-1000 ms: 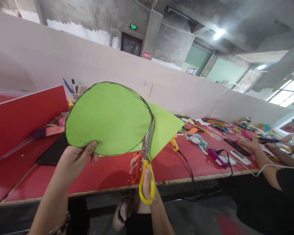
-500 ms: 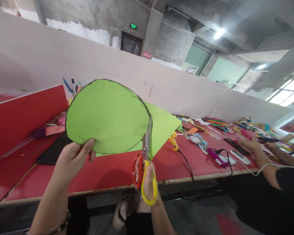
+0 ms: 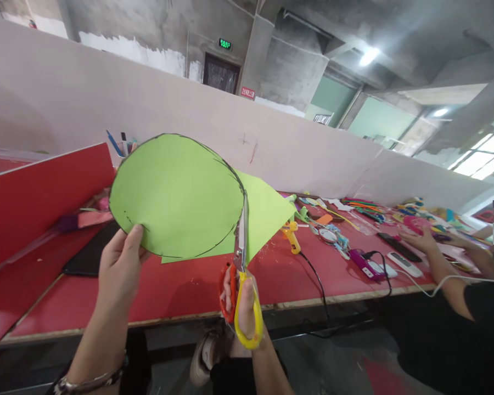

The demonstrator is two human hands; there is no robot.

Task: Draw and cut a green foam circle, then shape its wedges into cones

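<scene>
My left hand (image 3: pixel 121 269) pinches the lower left edge of a sheet of green paper (image 3: pixel 177 195) held up in the air, with a black oval outline drawn on it. My right hand (image 3: pixel 241 302) is closed in the red and yellow handles of a pair of scissors (image 3: pixel 241 263). The blades point upward and sit on the outline at the oval's right side. A triangular offcut of the paper hangs to the right of the blades.
A long red table (image 3: pixel 181 285) lies below, backed by a pale partition. On it lie a black tablet (image 3: pixel 88 255), a yellow glue gun (image 3: pixel 290 236) with a black cord, remotes and craft scraps. A person's hands (image 3: pixel 420 241) work at the right. A red divider (image 3: pixel 37 192) stands at the left.
The scissors have closed further along the outline. My left hand has shifted its grip and turned the paper slightly, so the sheet sits a little more to the left.
</scene>
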